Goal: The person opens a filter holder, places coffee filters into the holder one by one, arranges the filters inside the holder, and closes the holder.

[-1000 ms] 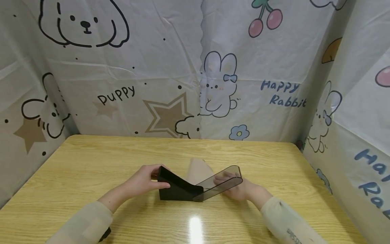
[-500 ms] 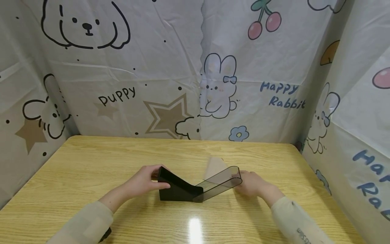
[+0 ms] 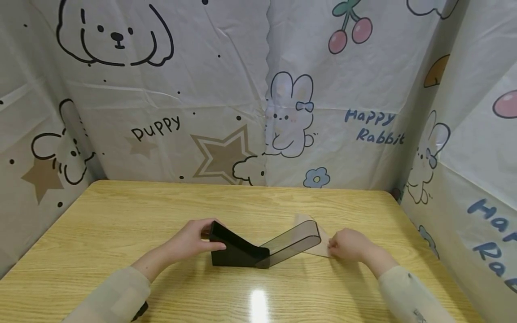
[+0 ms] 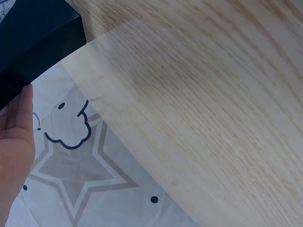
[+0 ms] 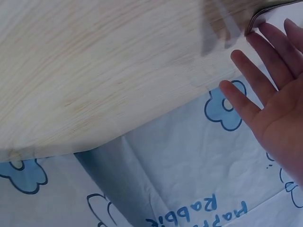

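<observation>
In the head view a black wedge-shaped box (image 3: 236, 251) stands mid-table, its clear smoky lid (image 3: 288, 242) swung out to the right. My left hand (image 3: 199, 235) grips the box's tall left end, thumb on the near face and fingers behind. The box (image 4: 40, 40) fills the upper left corner of the left wrist view. Right of the lid, my right hand (image 3: 351, 244) pinches the edge of a beige, cone-shaped paper filter (image 3: 321, 249), partly overlapped by the lid. In the right wrist view this hand shows palm side, fingertips near a dark rounded edge (image 5: 255, 21).
The wooden table (image 3: 169, 202) has a bright light reflection on its near side. A printed cloth (image 3: 226, 89) hangs close behind it and along both sides. A small black item (image 3: 139, 310) shows under the left sleeve.
My right hand has drawn the paper filter rightward from behind the clear lid, its fingers now curled at the paper's edge. My left hand and the box have stayed put.
</observation>
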Motion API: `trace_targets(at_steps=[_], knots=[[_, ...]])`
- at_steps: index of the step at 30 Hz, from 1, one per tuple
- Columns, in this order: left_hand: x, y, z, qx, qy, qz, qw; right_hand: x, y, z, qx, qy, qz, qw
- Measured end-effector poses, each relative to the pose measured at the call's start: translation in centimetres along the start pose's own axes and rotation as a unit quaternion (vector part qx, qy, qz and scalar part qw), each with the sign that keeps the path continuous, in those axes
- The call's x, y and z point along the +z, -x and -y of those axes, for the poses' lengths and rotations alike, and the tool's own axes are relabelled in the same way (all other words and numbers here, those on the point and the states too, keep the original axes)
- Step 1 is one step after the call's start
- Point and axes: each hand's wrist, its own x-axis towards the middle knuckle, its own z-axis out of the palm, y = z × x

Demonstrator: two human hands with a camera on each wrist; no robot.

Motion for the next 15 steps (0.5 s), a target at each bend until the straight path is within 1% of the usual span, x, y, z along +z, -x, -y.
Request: trace_targets(at_steps=[6,11,15], knots=[[0.1,-0.1,0.1,0.000,-0.002,-0.002,1.0000,-0.1,1.5,-0.5,0.028,-0.023,0.023,0.999],[0.2,-0.1,0.1,-0.006,-0.001,-0.002,1.0000,-0.1,2.2,-0.8,0.026,-0.027,0.025,0.999],[0.2,-0.1,0.2,-0.003,-0.001,-0.003,1.0000,-0.1,2.4,-0.9,0.030,-0.028,0.022,0.999]])
